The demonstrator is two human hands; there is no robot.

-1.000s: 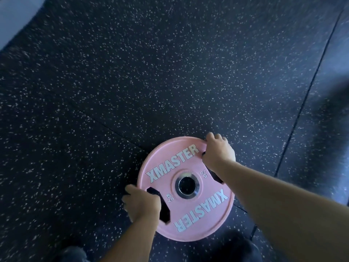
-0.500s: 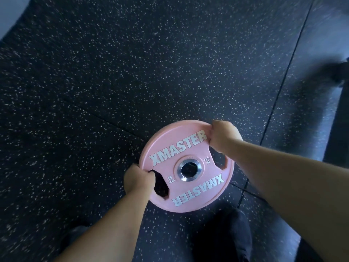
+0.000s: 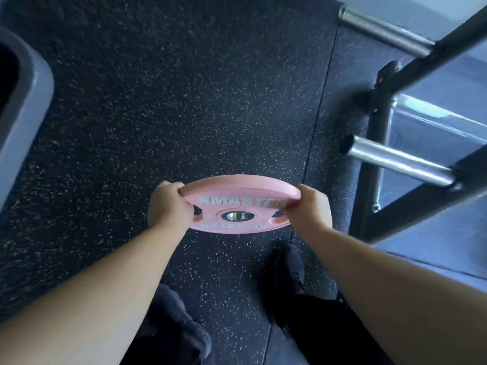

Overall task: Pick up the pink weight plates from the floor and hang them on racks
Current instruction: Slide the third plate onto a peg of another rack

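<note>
The floor is black rubber with lots of tiny white dots, and a thin line runs down it between two mats. On the right stands a dark metal rack with two shiny silver pegs sticking out toward the left, a lower peg and an upper peg. Both pegs are bare. A gray thing with a round corner is at the left edge; it is too blurry to tell what it is.

The pink weight plate is up in the air, over the floor and in front of the person. It is tipped almost flat, so it looks like a thin oval. White letters on top say "XMASTER", and the same word sits upside down on the near edge. A silver ring is in the middle hole.

The left hand is closed tight on the left rim. The right hand is closed tight on the right rim. Two dark shoes show below the arms.

A moment ago the plate was lower and showed its whole round face, and no rack was in sight. Now the plate is higher and near the lower peg, but not touching it.
</note>
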